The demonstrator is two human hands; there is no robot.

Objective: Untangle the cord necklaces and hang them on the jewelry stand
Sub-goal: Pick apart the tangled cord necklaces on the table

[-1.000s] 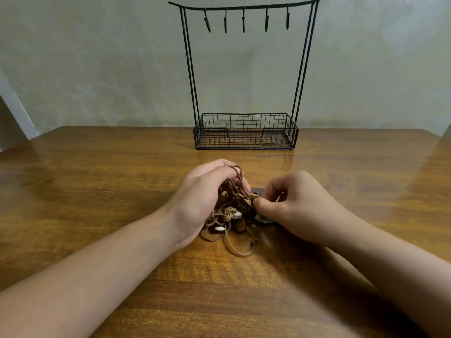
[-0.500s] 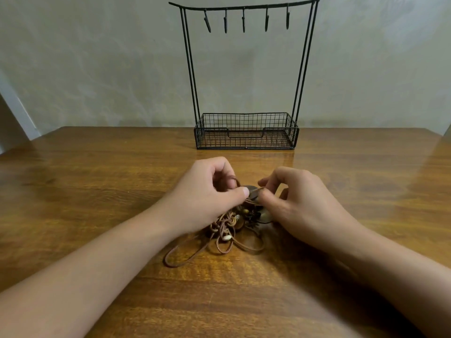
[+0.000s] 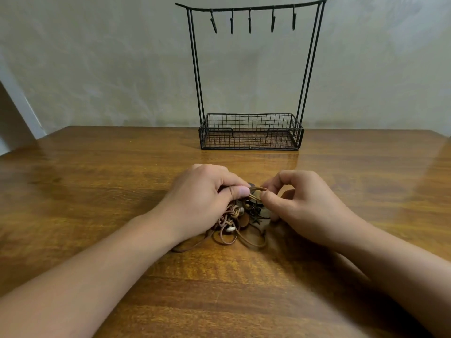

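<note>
**Head view: a short run of cord pulled taut between my two hands**

From the head camera I see my left hand [image 3: 207, 198] curled over the top of the cord necklaces [image 3: 234, 223], thumb and fingers pinching the brown cord at the upper edge of the bundle. My right hand [image 3: 300, 203] pinches the same cord from the other side, thumb against forefinger, so a short arc of cord bridges the small gap between my thumbs. The bundle lies on the wooden table [image 3: 97, 191] between and just below my hands, near the middle of the tabletop and well apart from the jewelry stand [image 3: 251, 132] at the far edge.

A second ago my left hand had a loop hooked high over its fingers and the tangle sat tight beneath it. Since then that hand has dropped lower and closed into a pinch near my right thumb, and loose loops have spilled out toward me, one trailing to the left under my wrist. I take that to mean the knot is starting to give, though the beads and dark pendants in the middle look just as snarled.

All five hooks [image 3: 249, 21] on the stand's top bar hang bare, so nothing is hung yet. I judge the task to be in its early part: I need one necklace freed first.
</note>
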